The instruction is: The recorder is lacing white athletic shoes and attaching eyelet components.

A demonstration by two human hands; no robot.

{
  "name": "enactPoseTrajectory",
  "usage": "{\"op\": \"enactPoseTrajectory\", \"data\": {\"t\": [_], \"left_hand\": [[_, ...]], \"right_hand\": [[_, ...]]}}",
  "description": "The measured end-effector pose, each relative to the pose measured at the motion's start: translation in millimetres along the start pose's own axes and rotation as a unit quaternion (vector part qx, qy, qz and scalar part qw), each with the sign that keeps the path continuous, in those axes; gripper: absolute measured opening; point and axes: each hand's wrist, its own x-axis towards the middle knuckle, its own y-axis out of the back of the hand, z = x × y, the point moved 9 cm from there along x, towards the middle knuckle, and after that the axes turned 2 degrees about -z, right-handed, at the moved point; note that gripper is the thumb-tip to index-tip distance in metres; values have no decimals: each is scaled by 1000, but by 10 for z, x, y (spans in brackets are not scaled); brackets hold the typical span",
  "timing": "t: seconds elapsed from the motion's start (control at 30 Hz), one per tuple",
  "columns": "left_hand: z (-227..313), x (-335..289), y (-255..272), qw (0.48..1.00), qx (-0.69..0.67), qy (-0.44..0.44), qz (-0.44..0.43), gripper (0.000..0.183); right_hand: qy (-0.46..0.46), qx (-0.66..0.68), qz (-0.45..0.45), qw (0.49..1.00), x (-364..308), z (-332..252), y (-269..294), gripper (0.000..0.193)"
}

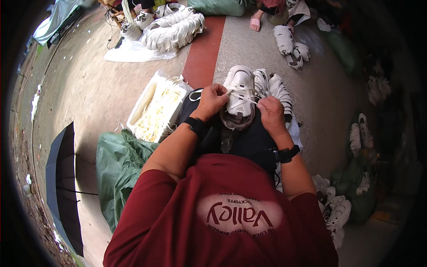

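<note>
A white and grey sneaker rests between my thighs, its toe pointing away from me. White shoelace crosses its upper in several rows. At the shoe's left side my left hand is closed in a pinch on the lace. My right hand, to the right of the shoe, pinches the lace as well, and a stretch of it runs toward that hand over the upper. Just beyond my right hand, more white shoes stand in a row, partly hidden by it.
A white box of loose laces stands to my left, beside green sheeting. An open dark umbrella lies at far left. Piled white shoes sit ahead on plastic; others lie right. Another person's foot in a pink slipper shows ahead.
</note>
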Motion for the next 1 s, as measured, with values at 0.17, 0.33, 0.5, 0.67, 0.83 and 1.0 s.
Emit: {"op": "enactPoseTrajectory", "data": {"t": [0.17, 0.33, 0.5, 0.67, 0.83, 1.0], "left_hand": [[1323, -475, -349, 906, 199, -373, 31, 18], [1085, -276, -451, 959, 76, -242, -123, 8], [957, -319, -251, 920, 274, -272, -62, 11], [829, -273, -217, 933, 282, -221, -42, 11], [1040, -242, -281, 889, 374, -263, 13, 7], [986, -219, -479, 819, 521, -239, -33, 6]], "right_hand": [[-58, 103, 31, 993, -112, 177, 196, 4], [19, 163, 33, 986, 179, -68, 49, 7], [36, 73, -31, 996, 187, -40, -320, 15], [44, -6, -83, 996, 212, 74, -641, 13], [-108, 217, -52, 969, 236, 498, -633, 13], [-45, 152, -56, 986, 245, 361, -620, 9]]}}
